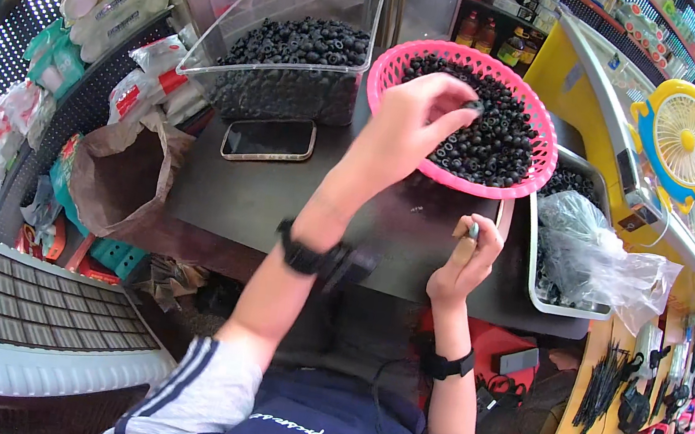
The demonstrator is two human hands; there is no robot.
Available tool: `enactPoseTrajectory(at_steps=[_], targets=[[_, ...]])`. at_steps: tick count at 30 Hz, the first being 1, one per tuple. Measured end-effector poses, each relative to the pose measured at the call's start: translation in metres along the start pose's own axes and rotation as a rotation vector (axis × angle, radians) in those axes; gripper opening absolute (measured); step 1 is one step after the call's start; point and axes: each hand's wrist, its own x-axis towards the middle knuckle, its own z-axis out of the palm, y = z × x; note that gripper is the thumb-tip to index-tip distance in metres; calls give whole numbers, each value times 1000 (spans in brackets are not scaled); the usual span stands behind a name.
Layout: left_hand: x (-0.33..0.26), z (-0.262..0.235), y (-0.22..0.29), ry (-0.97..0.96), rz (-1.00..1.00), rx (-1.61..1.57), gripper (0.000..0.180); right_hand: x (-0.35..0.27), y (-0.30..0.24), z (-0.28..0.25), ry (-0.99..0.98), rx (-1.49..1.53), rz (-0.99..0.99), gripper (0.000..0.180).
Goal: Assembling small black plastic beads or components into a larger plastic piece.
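Note:
My left hand [405, 123] reaches over the pink plastic basket [386, 55], which is full of small black ring-shaped parts [496, 140]. Thumb and forefinger pinch one dark ring part [472, 107] above the heap. My right hand [467, 261] is raised over the table just in front of the basket, its fingers curled. A small grey-green tip [474, 230] shows between thumb and fingers there; the rest of that object is hidden. Behind my left arm, a clear plastic bin [295, 85] holds more black ring parts.
A phone [269, 140] lies on the dark table [226, 196]. At right, a white tray [538, 284] holds black parts and a clear plastic bag [584, 241]. An open brown paper bag [118, 176] stands left. A yellow fan [682, 140] is at far right.

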Motion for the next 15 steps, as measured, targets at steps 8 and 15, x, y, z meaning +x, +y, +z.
enactPoseTrajectory(at_steps=[8,15], targets=[[-147,-15,-23,224,-181,-516,26,2,-4,7,-236,-97,-246,21],[-155,-10,-28,195,-214,-544,31,8,-13,5,-369,-147,-426,27]])
